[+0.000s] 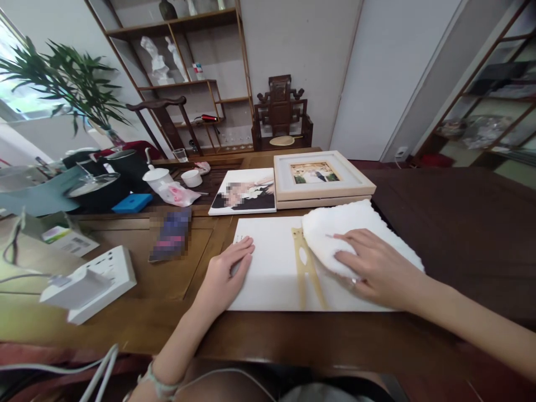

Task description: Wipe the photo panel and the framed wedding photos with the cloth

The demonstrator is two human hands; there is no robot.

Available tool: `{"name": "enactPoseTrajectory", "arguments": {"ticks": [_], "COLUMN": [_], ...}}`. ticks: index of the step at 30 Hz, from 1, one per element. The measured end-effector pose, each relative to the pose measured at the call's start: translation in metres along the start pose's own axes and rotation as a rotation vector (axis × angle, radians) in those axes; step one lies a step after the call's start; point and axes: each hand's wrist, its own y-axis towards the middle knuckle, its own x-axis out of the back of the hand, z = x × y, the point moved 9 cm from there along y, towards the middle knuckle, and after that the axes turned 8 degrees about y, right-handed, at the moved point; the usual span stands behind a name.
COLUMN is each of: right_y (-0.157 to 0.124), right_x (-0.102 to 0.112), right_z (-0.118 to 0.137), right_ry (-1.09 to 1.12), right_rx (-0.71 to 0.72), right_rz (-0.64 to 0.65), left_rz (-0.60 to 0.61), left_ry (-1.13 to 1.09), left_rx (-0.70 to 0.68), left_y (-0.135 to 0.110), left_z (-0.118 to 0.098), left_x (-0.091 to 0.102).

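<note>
A flat white board [268, 273] lies on the wooden table in front of me. On it is a tan, A-shaped easel leg [302, 262] with an oval cutout, narrow end away from me. My left hand [228, 273] rests on the board's left edge, fingers stretched out and laid flat. My right hand [368, 268] has a fluffy white cloth [347, 223] bunched under its curled fingers. That cloth covers the board's right side and touches the easel leg's upper end. Parts of the right fingertips are hidden in the folds.
Behind the board are a photo panel [247, 192] and a light wood picture frame [324, 181]. Left stand a white power strip [103, 285], a blue block [133, 202], a white teapot [157, 177] and a cup [191, 178]. A dark chair [281, 117] stands beyond the table.
</note>
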Motion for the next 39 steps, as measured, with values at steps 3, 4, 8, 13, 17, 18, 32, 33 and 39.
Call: {"name": "enactPoseTrajectory", "arguments": {"ticks": [3, 4, 8, 13, 17, 18, 32, 33, 39], "right_y": [-0.003, -0.003, 0.003, 0.017, 0.014, 0.010, -0.013, -0.006, 0.022], "right_x": [0.001, 0.001, -0.002, -0.020, -0.023, -0.021, -0.005, -0.007, -0.016], "right_z": [0.018, 0.018, 0.002, -0.037, -0.029, -0.021, 0.005, -0.007, -0.040], "right_ry": [0.103, 0.128, 0.177, 0.148, 0.131, 0.125, 0.243, 0.223, 0.155], "right_rx": [0.049, 0.041, 0.014, -0.034, -0.062, -0.071, -0.045, -0.046, -0.109], "right_rz": [0.027, 0.040, 0.086, 0.165, 0.197, 0.198, 0.239, 0.219, 0.131], "left_rz": [-0.001, 0.000, 0.014, 0.020, 0.019, 0.019, 0.014, 0.016, 0.021], "left_ry": [0.005, 0.004, -0.011, -0.014, 0.002, 0.004, 0.010, 0.011, 0.001], "left_rx": [0.005, 0.006, 0.011, 0.014, 0.009, 0.009, 0.009, 0.012, 0.014], "left_y": [0.000, 0.000, 0.001, 0.001, 0.001, 0.001, 0.001, 0.002, 0.003], "left_z": [0.000, 0.000, 0.000, 0.001, 0.001, 0.001, -0.001, -0.001, -0.002], "left_x": [0.001, 0.001, 0.001, 0.000, 0.000, 0.000, 0.002, 0.002, 0.003]}}
